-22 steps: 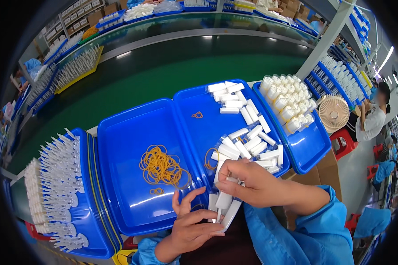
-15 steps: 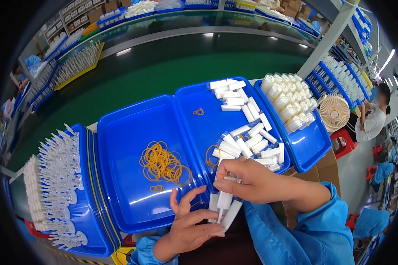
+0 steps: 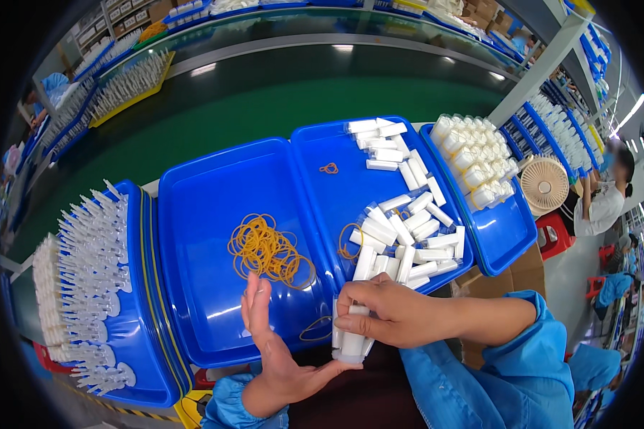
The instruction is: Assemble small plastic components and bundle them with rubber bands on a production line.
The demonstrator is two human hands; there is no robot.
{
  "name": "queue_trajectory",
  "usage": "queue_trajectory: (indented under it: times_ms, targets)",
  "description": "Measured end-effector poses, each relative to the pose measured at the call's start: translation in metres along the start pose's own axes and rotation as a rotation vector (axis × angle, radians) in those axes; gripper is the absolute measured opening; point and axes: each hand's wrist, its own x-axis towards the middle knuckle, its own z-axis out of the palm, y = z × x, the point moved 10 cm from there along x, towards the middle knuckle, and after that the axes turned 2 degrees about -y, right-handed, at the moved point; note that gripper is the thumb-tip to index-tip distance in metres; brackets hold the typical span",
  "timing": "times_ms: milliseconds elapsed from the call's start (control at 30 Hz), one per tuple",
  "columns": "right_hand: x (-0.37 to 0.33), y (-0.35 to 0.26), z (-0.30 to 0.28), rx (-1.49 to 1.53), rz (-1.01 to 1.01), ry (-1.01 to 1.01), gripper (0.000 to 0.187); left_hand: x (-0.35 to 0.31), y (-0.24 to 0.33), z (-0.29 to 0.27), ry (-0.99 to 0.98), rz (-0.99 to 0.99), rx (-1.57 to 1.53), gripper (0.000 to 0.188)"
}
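Note:
Just in front of my body, my right hand [image 3: 397, 309] is closed around a small bundle of white rectangular pieces in clear plastic [image 3: 352, 342]. The bundle stands nearly upright, its upper part covered by my fingers. My left hand [image 3: 279, 366] is open, palm turned toward the bundle and fingers stretched up. Its thumb reaches under the bundle's lower end and seems to touch it. Beyond my right hand, loose white pieces [image 3: 422, 232] lie in a blue tray [image 3: 322, 204]. A heap of yellow rubber bands [image 3: 265, 247] lies in the blue tray to its left [image 3: 200, 286].
On the left, a blue tray [image 3: 147, 357] carries rows of white, thin-tipped parts [image 3: 89, 264]. Banded bundles of white pieces [image 3: 472, 157] fill a tray at the right, near a beige fan [image 3: 544, 184]. A green conveyor belt [image 3: 265, 93] runs behind. A person [image 3: 601, 193] sits at far right.
My left fingers have let go of the bundle's lower end and spread upward. My right hand has moved slightly left and lower, and the bundle is now more compact and upright.

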Motion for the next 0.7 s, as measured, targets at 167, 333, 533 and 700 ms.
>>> queue_trajectory:
  times_ms: [167,333,533,700]
  targets:
    - [0.003,-0.029,-0.002,-0.105,-0.060,-0.062,0.019,-0.020,-0.032,0.019,-0.117,-0.515,-0.525,0.126]
    - [0.007,-0.067,0.004,-0.198,-0.267,-0.049,0.013,-0.025,-0.010,0.054,-0.314,-0.774,-1.569,0.107]
    - [0.012,-0.091,0.017,-0.583,-0.442,0.105,0.079,-0.034,-0.027,0.059,-0.120,-0.801,-1.653,0.069]
    - [0.015,-0.093,0.036,-0.686,-0.490,0.094,0.069,-0.043,-0.033,0.052,-0.025,-0.728,-1.649,0.059]
